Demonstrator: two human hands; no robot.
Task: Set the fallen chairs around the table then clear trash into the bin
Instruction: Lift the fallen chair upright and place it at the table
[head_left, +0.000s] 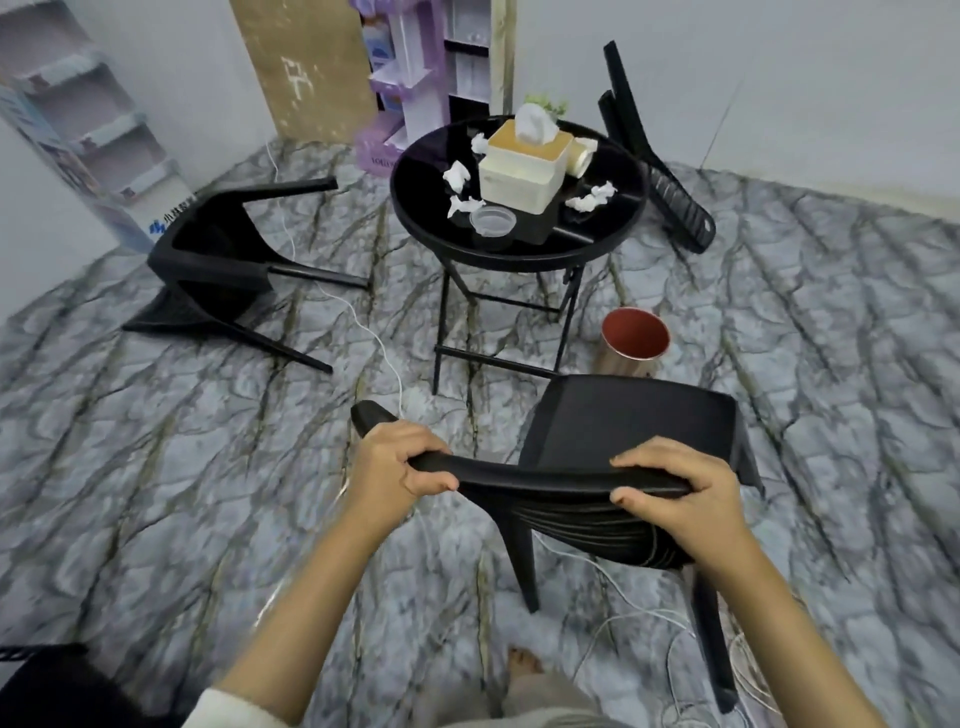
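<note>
A black chair (631, 415) stands upright close in front of me, facing the round black table (613, 244). My left hand (397, 460) and my right hand (675, 493) both grip the top rail of its backrest. A second black chair (218, 265) lies on its side on the floor at the left. A third black chair (662, 176) lies tipped over behind the table at the right. Crumpled white tissues (457, 176) and a clear plastic lid (492, 219) lie on the tabletop. A small bin (635, 340) with a red inside stands by the table legs.
A cream tissue box (524, 166) sits in the middle of the table. White cables (358, 312) run across the marble-patterned floor and under the near chair. Shelving units stand at the far left (88, 135) and back (410, 73). My bare foot (522, 665) shows below.
</note>
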